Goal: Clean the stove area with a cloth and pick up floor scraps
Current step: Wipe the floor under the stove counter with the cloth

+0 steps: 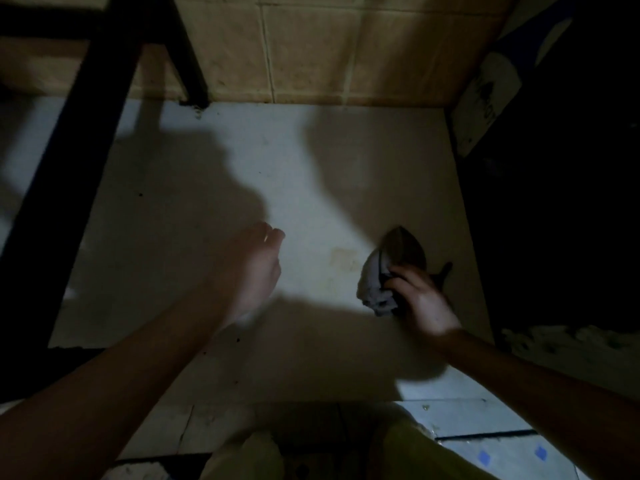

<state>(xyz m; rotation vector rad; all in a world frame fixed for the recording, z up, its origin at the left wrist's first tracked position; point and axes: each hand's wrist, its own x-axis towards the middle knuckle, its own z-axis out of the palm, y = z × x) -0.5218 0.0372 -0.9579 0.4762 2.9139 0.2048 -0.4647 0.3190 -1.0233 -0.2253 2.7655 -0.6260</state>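
Note:
My right hand (pixel 420 299) grips a bunched cloth (pixel 377 289), pale grey with dark and brownish parts, just above the pale floor (pixel 311 161) at the right of the lit patch. My left hand (pixel 254 268) hovers over the middle of the floor with its fingers held together and nearly straight, and nothing shows in it. A few tiny dark specks (pixel 238 339) lie on the floor near my left forearm. A faint yellowish stain (pixel 344 258) marks the floor between my hands.
A tan tiled wall (pixel 311 46) closes the back. Black frame legs (pixel 187 57) stand at the back left and run down the left side. A dark object with a white label (pixel 485 105) fills the right. My knees (pixel 415 452) show at the bottom.

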